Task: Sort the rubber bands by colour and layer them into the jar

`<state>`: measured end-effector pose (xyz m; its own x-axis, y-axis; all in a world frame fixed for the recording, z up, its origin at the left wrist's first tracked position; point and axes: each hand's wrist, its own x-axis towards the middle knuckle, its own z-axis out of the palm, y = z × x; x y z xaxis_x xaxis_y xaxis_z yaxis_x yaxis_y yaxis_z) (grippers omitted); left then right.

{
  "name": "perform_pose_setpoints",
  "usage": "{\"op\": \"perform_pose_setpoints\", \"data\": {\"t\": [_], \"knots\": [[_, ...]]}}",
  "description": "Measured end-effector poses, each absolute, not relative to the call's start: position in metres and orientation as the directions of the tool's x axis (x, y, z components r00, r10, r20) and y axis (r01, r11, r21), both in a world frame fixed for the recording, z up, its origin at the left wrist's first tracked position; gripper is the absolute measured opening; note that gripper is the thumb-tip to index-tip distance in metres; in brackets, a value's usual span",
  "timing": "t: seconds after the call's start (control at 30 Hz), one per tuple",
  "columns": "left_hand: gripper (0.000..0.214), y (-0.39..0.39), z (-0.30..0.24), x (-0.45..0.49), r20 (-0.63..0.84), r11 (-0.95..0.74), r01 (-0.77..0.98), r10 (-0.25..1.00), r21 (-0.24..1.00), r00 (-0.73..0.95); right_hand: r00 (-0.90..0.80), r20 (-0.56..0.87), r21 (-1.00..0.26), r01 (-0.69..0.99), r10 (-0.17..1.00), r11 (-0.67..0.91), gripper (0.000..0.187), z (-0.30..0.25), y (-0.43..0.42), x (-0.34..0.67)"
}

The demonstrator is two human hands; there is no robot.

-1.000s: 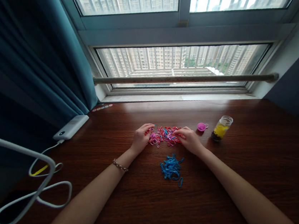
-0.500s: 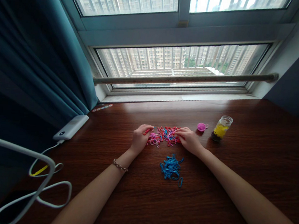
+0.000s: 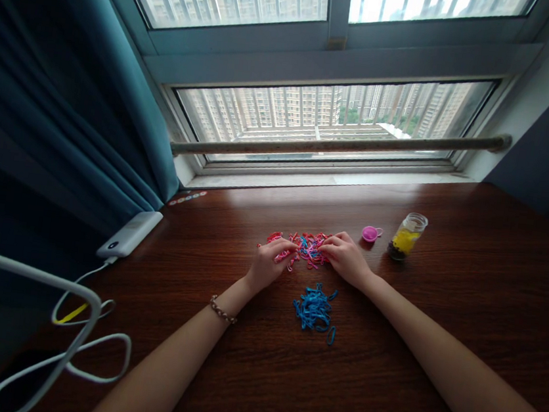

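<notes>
Nearest: blue heap (image 3: pixel 313 308) of small loops. Beyond, at 12 o'clock from there: mixed pile (image 3: pixel 310 246) of pink, red and some blue loops, stretched along a 9-to-3 line. Over the 9 o'clock part: left hand (image 3: pixel 270 264), with pile's middle toward 3. At the 3 o'clock end: right hand (image 3: pixel 345 257), with middle toward 9. Neither clearly nearer. Fingertips bunched on both; cannot tell whether pinching any loop. Farther, between 2 and 3: pink cup (image 3: pixel 369 234).
</notes>
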<state>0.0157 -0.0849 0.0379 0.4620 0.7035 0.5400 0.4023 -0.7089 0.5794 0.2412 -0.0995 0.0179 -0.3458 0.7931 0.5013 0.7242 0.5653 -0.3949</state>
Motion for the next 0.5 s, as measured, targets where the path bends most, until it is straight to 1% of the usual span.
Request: {"op": "perform_pose_setpoints", "data": {"t": [0.17,0.3,0.37,0.4,0.5], "knots": [[0.016,-0.109,0.037,0.032,0.416,-0.769,0.300,0.579,0.565,0.701,-0.305,0.496,-0.433,0.725,0.813,0.536,0.013,0.018,-0.099,0.240],[0.018,-0.113,0.034,0.036,0.377,-0.812,0.275,0.503,0.515,0.778,-0.239,0.487,-0.498,0.714,0.840,0.492,0.010,0.018,-0.099,0.241],[0.017,-0.109,0.034,0.035,0.386,-0.809,0.295,0.520,0.508,0.762,-0.183,0.478,-0.541,0.709,0.859,0.453,0.008,0.017,-0.099,0.241],[0.016,-0.106,0.033,0.033,0.403,-0.798,0.323,0.553,0.508,0.729,-0.156,0.476,-0.560,0.705,0.866,0.435,0.007,0.017,-0.099,0.242],[0.014,-0.094,0.033,0.026,0.488,-0.724,0.473,0.689,0.503,0.536,-0.104,0.472,-0.606,0.683,0.876,0.407,0.004,0.018,-0.099,0.243]]}}
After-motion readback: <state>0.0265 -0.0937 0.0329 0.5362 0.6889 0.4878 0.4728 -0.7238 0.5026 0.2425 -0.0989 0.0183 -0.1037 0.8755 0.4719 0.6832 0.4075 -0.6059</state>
